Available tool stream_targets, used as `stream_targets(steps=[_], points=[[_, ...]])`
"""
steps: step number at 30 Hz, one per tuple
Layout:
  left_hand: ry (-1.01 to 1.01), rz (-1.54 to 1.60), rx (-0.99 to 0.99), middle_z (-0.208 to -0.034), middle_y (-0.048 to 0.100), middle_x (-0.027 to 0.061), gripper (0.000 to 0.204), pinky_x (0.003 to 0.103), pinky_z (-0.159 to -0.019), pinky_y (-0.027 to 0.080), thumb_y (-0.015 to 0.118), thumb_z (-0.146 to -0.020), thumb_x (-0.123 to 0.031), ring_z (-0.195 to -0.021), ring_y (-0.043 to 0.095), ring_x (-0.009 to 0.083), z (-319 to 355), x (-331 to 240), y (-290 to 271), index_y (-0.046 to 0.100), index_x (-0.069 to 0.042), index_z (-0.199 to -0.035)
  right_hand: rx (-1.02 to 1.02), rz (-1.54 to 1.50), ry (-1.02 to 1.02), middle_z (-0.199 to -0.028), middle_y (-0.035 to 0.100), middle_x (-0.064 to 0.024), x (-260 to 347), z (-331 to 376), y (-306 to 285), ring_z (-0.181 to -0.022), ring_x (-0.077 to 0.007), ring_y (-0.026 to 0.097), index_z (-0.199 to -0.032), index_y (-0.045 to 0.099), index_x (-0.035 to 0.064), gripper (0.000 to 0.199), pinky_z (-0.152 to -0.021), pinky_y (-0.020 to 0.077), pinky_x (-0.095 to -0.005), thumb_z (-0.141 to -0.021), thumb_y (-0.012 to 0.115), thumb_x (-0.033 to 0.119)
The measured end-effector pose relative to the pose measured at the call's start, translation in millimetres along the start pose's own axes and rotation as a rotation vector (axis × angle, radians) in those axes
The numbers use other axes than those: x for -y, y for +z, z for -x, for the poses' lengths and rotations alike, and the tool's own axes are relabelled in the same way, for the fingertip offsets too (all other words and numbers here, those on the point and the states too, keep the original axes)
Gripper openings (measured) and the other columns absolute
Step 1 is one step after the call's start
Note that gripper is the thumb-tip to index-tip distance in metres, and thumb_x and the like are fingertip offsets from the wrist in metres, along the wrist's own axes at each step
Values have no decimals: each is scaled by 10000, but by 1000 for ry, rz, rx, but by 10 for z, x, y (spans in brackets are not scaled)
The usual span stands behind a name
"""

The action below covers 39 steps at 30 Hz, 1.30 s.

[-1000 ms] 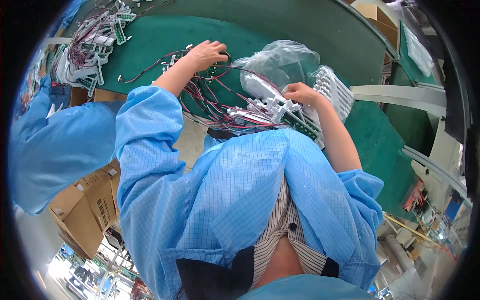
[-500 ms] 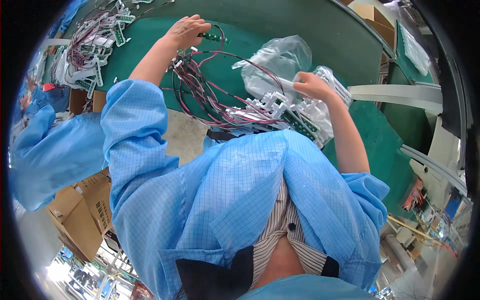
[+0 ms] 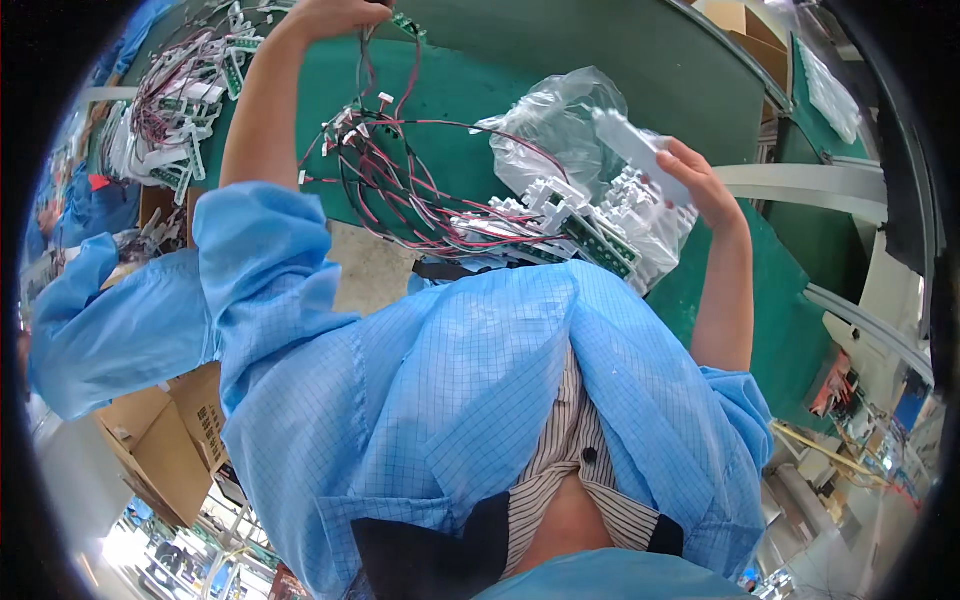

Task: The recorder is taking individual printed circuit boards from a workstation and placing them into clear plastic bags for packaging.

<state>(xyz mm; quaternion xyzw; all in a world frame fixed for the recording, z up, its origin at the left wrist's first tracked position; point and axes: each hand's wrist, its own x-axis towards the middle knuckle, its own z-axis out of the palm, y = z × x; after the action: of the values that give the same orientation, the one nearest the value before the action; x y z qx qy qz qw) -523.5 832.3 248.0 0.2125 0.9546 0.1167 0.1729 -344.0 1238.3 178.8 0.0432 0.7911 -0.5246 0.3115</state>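
In the head view the left hand [image 3: 335, 15], fingers closed, pinches one tangled bundle of red and black wires with white plug connectors [image 3: 400, 185] lifted above the green surface [image 3: 600, 50]. The right hand [image 3: 700, 180] grips one crinkled clear plastic bag [image 3: 570, 125]; a second wire heap [image 3: 180, 110] lies far left

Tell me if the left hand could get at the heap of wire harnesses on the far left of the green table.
Probably yes: the left hand is raised beside that heap, nothing between, though it already grips wires.
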Motion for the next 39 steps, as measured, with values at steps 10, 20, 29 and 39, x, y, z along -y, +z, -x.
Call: stream_targets(steps=[10,20,29,39], points=[[217,805,-469,-773,575,20,264,238,-574,445,650,-726,-3,-651,522,81,-124,28,615,576,-29,-977,3,-670,-63,-912,589,-123,-144,-247,315,-599,-142,559,-1118,440,38,359,-531,468,-255,-856,478,280],[476,1007,110,-748,607,31,208,241,-568,489,655,-741,-93,-652,600,132,-92,-911,847,585,-63,-934,-246,-535,-368,-861,592,-66,267,-408,699,-638,-99,520,-1082,500,17,398,-560,440,-242,-779,640,235],[507,871,69,-826,564,10,249,180,-597,441,672,-728,-26,-674,524,58,147,-1111,1250,599,-43,-965,16,-766,-221,-891,584,-31,68,-290,712,-715,-84,546,-1083,534,30,406,-537,440,-221,-789,644,287],[702,461,-441,-891,546,29,298,337,-802,436,734,-573,-74,-930,502,228,363,-1340,1295,654,-123,-856,150,-718,-133,-915,590,-73,-26,-294,737,-693,-120,539,-1148,490,67,355,-534,452,-252,-945,314,300]])
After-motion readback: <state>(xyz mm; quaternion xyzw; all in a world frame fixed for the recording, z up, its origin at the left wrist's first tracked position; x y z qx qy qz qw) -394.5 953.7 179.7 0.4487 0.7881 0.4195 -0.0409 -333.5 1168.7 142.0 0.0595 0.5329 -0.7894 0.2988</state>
